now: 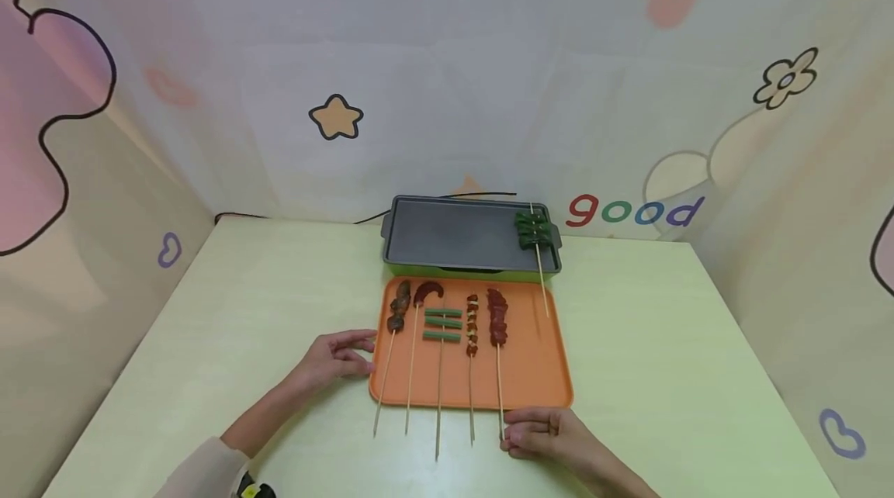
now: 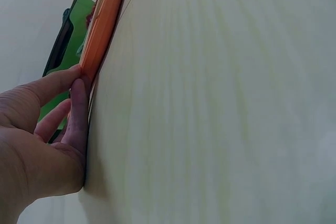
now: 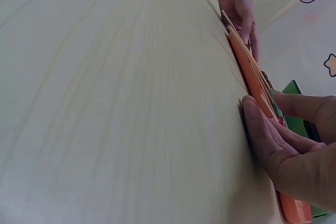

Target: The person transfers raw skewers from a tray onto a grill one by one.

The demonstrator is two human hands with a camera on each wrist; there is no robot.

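An orange tray [image 1: 531, 374] holds several skewers side by side. On its right lies a skewer of dark red meat pieces [image 1: 497, 319], its stick jutting past the front rim. My right hand [image 1: 552, 440] pinches the end of that stick; in the right wrist view, the right hand [image 3: 294, 145] is low beside the tray rim. With fingers fairly straight, my left hand [image 1: 331, 358] touches the tray's left edge; fingertips [image 2: 79, 72] meet the rim in the left wrist view. A green leafy skewer [image 1: 534, 230] lies on the grill's right end, its stick hanging over the tray.
Behind the tray stands a dark grill plate [image 1: 447, 230] on a green base [image 1: 468, 275], with a black cable [image 1: 373, 216] behind it. Also on the tray are a curved dark red skewer [image 1: 427, 292], a green-bean skewer [image 1: 442, 323] and a brown chunk skewer [image 1: 399, 308].
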